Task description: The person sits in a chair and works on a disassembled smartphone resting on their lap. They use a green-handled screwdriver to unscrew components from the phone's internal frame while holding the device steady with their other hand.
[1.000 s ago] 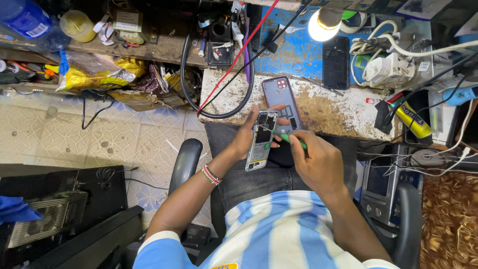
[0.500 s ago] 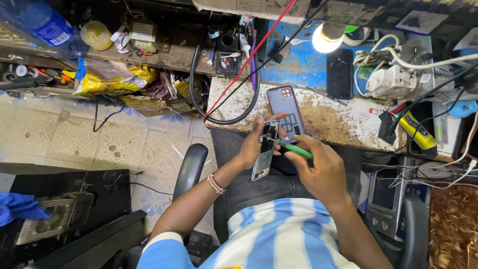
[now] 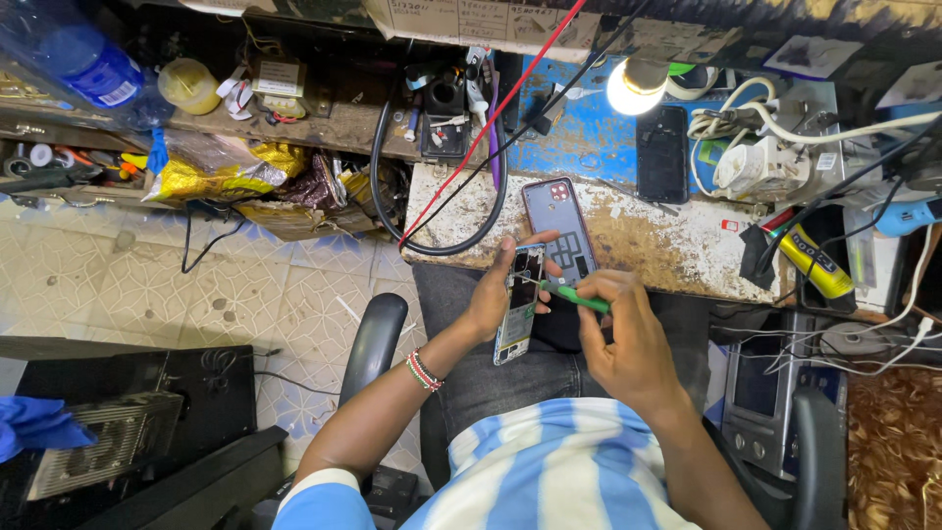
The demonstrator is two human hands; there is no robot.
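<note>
Left hand: the left hand [image 3: 496, 294] is wrapped round the opened phone [image 3: 518, 316], fingers closed along its edges, holding it over the lap just off the worktop's near edge.
Right hand: the right hand [image 3: 628, 329] is pinched shut on a green-handled screwdriver [image 3: 574, 297], with the tip set against the upper part of the phone's exposed insides.
Phone state: back is off and the inner boards and frame are showing; I cannot tell which screws are out or in, they are too small to see.
Back cover: the grey back cover [image 3: 557, 224] lies flat on the worktop [image 3: 677, 250] near its front edge, just beyond the hands and apart from the phone.
Progress: opening looks done, and by my reading the work is in the middle, at the internals; the cover is not yet back on.
Second phone: a dark phone [image 3: 662, 152] lies further back, beside the lit lamp [image 3: 636, 86].
Containers: a yellow lidded tub [image 3: 188, 84] sits on the shelf at far left, contents hidden; a blue-capped plastic bottle [image 3: 83, 61] lies beside it, and how full it is I cannot tell.
Bag: a crumpled gold foil bag [image 3: 218, 169] hangs off the shelf edge, contents unseen.
</note>
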